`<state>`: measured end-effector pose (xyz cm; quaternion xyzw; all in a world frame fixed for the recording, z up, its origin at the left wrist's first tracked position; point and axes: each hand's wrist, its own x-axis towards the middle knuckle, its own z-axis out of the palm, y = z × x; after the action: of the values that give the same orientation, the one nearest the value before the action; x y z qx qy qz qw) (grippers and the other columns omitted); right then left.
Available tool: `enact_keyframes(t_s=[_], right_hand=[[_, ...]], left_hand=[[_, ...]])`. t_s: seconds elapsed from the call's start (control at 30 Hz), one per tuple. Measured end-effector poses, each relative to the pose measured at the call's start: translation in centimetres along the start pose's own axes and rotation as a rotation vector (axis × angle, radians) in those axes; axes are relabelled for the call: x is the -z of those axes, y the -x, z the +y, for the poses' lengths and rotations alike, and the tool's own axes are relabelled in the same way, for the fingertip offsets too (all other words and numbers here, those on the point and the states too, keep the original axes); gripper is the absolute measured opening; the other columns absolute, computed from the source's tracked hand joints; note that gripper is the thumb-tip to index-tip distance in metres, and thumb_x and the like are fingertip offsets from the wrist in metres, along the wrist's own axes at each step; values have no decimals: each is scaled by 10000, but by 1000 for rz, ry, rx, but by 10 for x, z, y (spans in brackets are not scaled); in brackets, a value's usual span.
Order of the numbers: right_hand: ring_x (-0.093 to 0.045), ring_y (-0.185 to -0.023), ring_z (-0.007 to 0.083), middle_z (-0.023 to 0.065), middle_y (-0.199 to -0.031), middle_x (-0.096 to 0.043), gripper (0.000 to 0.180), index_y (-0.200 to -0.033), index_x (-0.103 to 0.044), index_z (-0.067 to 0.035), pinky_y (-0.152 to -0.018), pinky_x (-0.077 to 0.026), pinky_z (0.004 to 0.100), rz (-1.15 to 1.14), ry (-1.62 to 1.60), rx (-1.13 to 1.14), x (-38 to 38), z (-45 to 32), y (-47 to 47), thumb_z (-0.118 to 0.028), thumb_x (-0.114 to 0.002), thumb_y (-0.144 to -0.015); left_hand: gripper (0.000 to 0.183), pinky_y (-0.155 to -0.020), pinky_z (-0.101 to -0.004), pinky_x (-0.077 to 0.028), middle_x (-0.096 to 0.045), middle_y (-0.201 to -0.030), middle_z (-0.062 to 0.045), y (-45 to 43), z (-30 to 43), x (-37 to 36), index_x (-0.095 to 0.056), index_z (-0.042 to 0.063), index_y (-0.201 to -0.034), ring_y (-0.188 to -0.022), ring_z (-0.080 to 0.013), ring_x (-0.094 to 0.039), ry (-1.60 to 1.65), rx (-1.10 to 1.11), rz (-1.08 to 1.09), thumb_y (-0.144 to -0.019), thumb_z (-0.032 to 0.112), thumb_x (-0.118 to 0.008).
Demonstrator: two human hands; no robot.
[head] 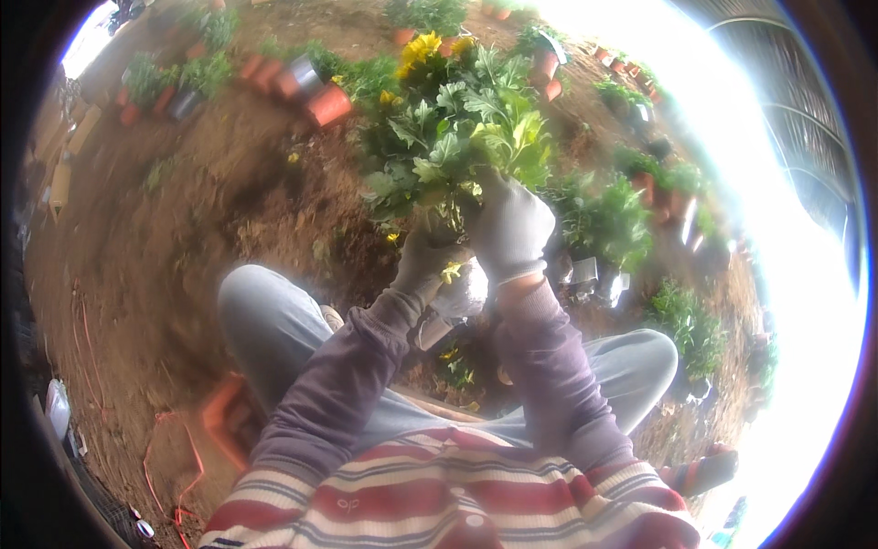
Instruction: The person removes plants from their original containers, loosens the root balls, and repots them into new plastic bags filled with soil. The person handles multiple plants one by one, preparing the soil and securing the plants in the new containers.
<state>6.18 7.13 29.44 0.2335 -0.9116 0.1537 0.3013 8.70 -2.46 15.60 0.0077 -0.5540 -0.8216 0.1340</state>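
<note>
A leafy chrysanthemum-like plant [446, 147] with lobed green leaves rises in front of me. Yellow flowers [420, 51] show at its far end. My right hand [513, 230], in a pale knit glove, closes around stems and leaves on the plant's right side. On the left, my gloved left hand [420, 257] grips low at the stems, its fingertips partly hidden by foliage. Just below both hands is a white pot or wrapped base [465, 291], with a small yellow-green leaf [451, 272] against it. How the stems enter it is hidden by my hands.
Orange pots [329, 104] lie tipped over beyond, near a silver-grey pot [302, 74]. More green plants [610, 219] stand to the right. An orange container [230, 418] is by my left knee, with red cord [195, 466] on the soil behind it. Strong glare washes out the right side.
</note>
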Motion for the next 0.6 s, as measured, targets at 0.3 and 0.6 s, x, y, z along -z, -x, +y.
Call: enact_keyframes(t_s=[0.3, 0.6], right_hand=[[-664, -600, 293, 90, -684, -676, 183, -760, -759, -115, -592, -536, 387, -447, -224, -40, 52, 6, 38, -273, -766, -852], [-684, -659, 292, 85, -727, -681, 279, -1106, -739, -248, -615, -538, 418, -157, -24, -78, 9, 1, 11, -239, -720, -827]], left_hand=[[542, -699, -282, -577, -699, -1050, -96, 0, 26, -5, -528, 23, -1276, -834, -151, -676, -247, 97, 58, -800, -87, -762], [509, -704, -284, -583, -666, -1012, -64, -6, -11, 3, -523, 43, -1225, -857, -144, -665, -269, -286, 8, -777, -139, -683]])
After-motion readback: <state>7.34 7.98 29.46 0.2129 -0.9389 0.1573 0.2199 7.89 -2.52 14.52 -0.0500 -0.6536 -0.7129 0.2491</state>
